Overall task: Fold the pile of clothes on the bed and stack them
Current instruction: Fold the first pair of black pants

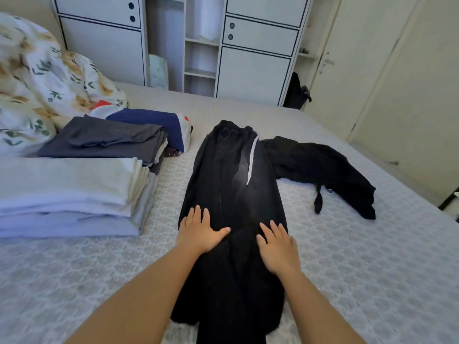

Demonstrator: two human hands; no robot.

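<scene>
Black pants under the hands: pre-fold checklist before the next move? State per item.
1. Black pants laid out lengthwise on the bed: ok.
2. Left hand and right hand flat on the fabric: ok.
3. Waistband at the far end, white drawstring lying loose on top: not ok, tuck in.
4. Leg hems: out of frame, cannot tell.
5. Other black garment beside the pants, whether it overlaps them: cannot tell.
6. Folded stacks to the left ready to receive: ok.

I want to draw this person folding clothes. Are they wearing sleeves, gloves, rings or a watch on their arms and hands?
No sleeves show: both forearms are bare right down to the bottom edge of the picture. The left hand and right hand have no gloves, and no rings, watch or bracelet can be seen. The fingernails look short and plain.
</scene>
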